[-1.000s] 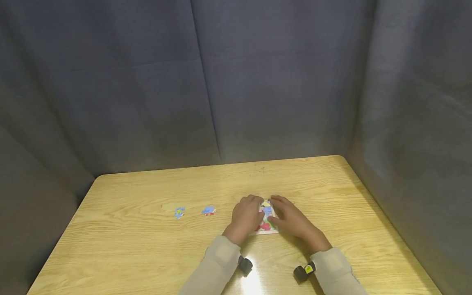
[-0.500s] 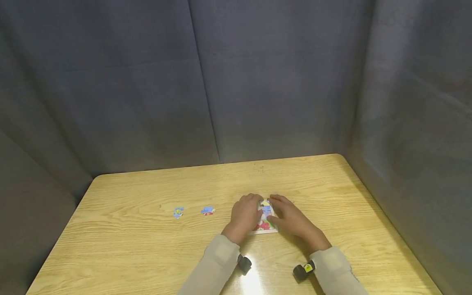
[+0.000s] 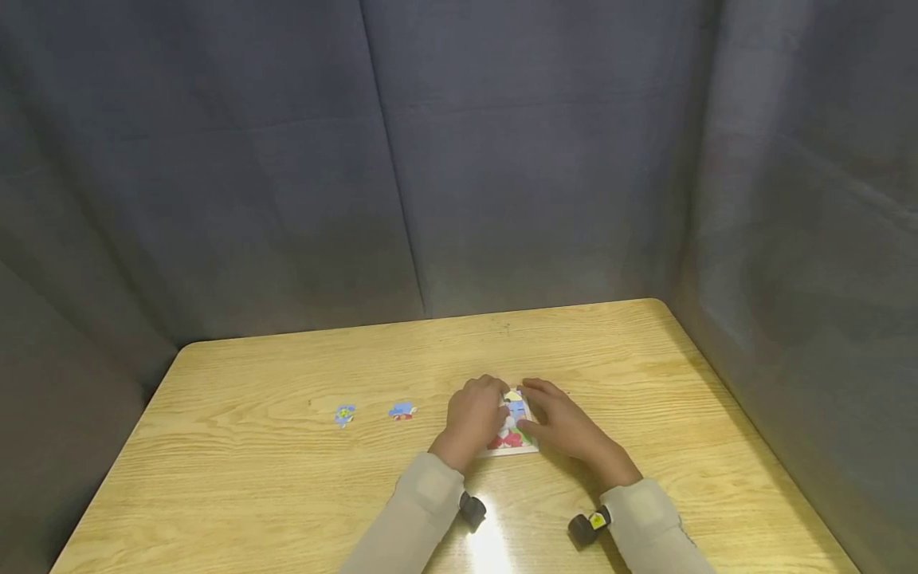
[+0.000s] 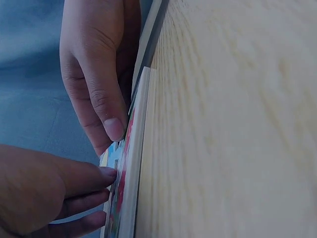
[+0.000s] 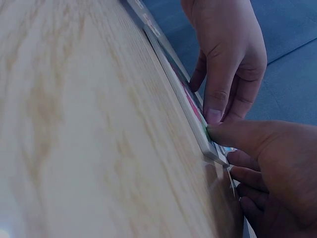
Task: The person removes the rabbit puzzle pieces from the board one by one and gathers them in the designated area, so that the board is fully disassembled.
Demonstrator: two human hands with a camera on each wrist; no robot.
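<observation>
A small jigsaw puzzle (image 3: 515, 437) in a white-edged tray lies on the table, showing red, green, blue and yellow areas. My left hand (image 3: 471, 418) covers its left part, thumb on the picture and bent fingers toward the far edge. From the right, my right hand (image 3: 566, 422) holds the tray, its thumb on top and the other fingers along the side. The two thumbs (image 5: 214, 116) come close together over the pieces in the right wrist view. Whether the left hand pinches a single piece, I cannot tell.
Two loose jigsaw pieces lie to the left: a blue and red piece (image 3: 402, 410) and a blue one with a yellow patch (image 3: 344, 414). Dark grey curtains (image 3: 287, 199) hang behind and beside the wooden table (image 3: 287, 494).
Both hands stay at the puzzle in nearly the same pose. The head view has shifted slightly, so the table and everything on it appear a little further left.
</observation>
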